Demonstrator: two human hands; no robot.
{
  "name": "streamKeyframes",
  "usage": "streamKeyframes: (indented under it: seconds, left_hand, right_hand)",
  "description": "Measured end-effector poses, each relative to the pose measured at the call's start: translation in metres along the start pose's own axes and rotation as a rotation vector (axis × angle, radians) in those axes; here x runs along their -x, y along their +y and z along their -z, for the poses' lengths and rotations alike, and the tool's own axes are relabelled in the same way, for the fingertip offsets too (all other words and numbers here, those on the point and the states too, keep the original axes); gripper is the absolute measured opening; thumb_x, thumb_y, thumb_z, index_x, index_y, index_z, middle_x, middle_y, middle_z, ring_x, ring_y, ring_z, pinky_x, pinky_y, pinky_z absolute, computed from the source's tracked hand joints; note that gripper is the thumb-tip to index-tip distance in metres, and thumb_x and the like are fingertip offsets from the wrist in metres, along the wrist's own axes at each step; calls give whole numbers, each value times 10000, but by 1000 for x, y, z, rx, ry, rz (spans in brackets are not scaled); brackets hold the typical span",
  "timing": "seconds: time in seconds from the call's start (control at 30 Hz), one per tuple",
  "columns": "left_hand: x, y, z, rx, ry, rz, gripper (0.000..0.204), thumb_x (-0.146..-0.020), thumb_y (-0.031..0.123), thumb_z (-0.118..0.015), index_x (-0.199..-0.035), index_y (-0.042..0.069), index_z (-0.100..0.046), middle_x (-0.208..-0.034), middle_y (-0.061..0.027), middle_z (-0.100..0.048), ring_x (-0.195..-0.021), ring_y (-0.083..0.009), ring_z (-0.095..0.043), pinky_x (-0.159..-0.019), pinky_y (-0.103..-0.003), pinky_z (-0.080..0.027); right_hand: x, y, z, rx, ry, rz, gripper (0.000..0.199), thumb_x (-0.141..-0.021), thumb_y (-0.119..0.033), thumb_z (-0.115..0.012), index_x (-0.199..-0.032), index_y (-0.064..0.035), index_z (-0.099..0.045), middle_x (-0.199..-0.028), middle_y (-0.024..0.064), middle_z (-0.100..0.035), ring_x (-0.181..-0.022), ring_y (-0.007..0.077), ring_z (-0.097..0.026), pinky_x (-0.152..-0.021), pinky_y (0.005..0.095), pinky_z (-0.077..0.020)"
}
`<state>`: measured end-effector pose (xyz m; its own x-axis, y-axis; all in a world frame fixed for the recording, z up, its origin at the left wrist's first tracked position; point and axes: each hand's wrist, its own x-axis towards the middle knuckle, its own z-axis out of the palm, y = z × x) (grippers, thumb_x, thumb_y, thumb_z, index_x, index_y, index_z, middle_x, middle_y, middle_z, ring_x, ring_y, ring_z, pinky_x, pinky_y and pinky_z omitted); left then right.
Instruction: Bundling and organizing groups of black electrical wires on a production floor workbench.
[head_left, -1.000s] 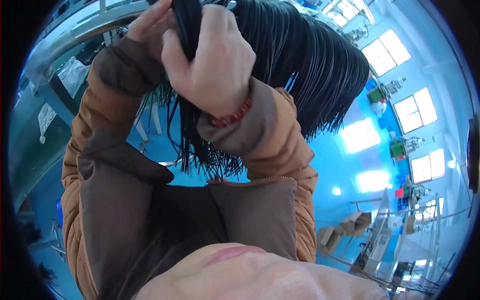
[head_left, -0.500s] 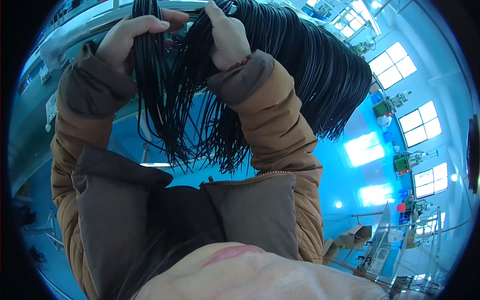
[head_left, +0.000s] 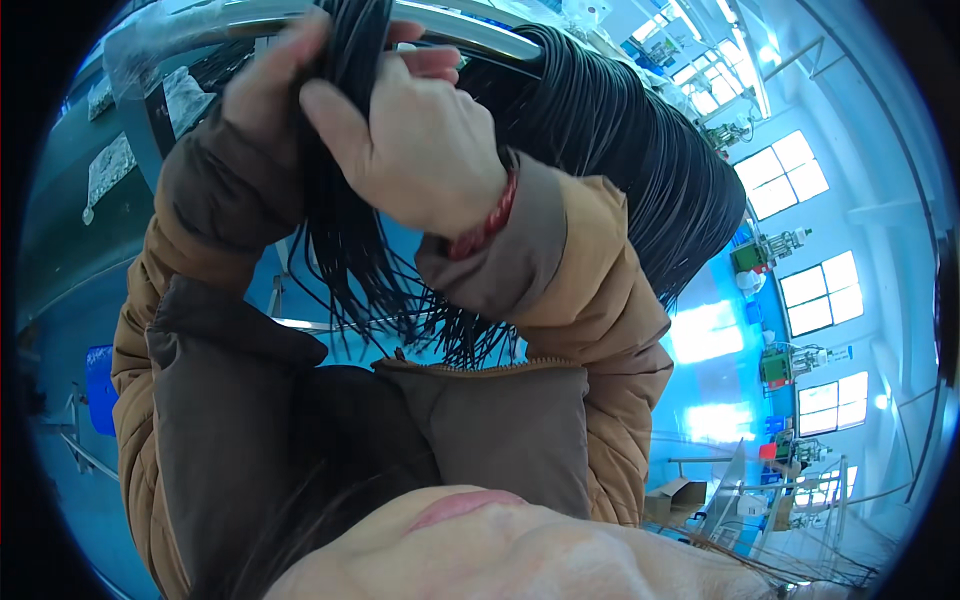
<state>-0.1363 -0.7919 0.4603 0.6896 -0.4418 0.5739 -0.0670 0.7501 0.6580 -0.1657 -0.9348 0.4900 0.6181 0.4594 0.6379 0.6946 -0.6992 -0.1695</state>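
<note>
A bundle of thin black cables (head_left: 355, 50) hangs in front of me, its loose ends fanning out below my hands. My left hand (head_left: 275, 85), slightly blurred, is closed about the left side of this bundle; some of its fingertips show beyond it. From the right, my right hand (head_left: 430, 150) grips the same bundle, its thumb across the front and its fingers behind. A thick mass of similar black cables (head_left: 620, 120) drapes over a shiny metal rail (head_left: 485, 38) to the right. Between the bundle and that mass, part of the rail shows bare.
Clear plastic wrapping (head_left: 145, 45) covers the rail's left end. Plastic bags (head_left: 110, 175) lie by a dark post at the left. A blue bin (head_left: 101, 390) stands on the floor at lower left. Green machines (head_left: 775, 365) line the windowed wall; an open cardboard box (head_left: 677, 500) sits lower right.
My right hand has come left from the larger cable mass onto the bundle at my left hand. A gap with bare rail has opened between bundle and mass.
</note>
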Motion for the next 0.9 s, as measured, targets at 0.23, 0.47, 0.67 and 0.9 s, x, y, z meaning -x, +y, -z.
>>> streamKeyframes:
  seconds: [0.23, 0.47, 0.67, 0.9]
  left_hand:
    - [12, 23, 7, -197, 129, 134, 447, -873, 265, -523, -1187, -47, -460, -924, -96, -560, -721, -192, -609, -735, -302, -490]
    - [36, 70, 30, -90, 0, 8, 439, -952, 301, -471, -1188, -69, -442, -787, -19, -484, -566, -99, -505, -562, -219, -416]
    - [38, 40, 13, -260, 176, -53, 420, -966, 250, -427, -1275, -30, -381, -758, 2, -413, -554, -88, -456, -572, -240, -404]
    - [28, 26, 28, -47, 147, 44, 423, -918, 282, -502, -1239, 7, -492, -1159, -140, -581, -1123, -261, -552, -965, -375, -440]
  right_hand:
    - [-32, 82, 55, 687, 228, -99, 626, -748, -576, -632, -941, 19, -635, -830, 169, -628, -753, 321, -643, -693, 446, -522]
    - [-15, 110, 64, 915, -59, -19, 649, -706, -506, -679, -1003, 66, -602, -1068, 191, -566, -918, 353, -611, -843, 418, -477]
    - [-57, 102, 71, 727, 13, -334, 433, -745, -338, -593, -974, 26, -636, -944, 207, -650, -909, 370, -620, -843, 465, -462]
    - [-23, -13, 21, 53, 293, 129, 296, -724, -115, -646, -979, 17, -574, -740, 175, -614, -694, 325, -613, -629, 373, -489]
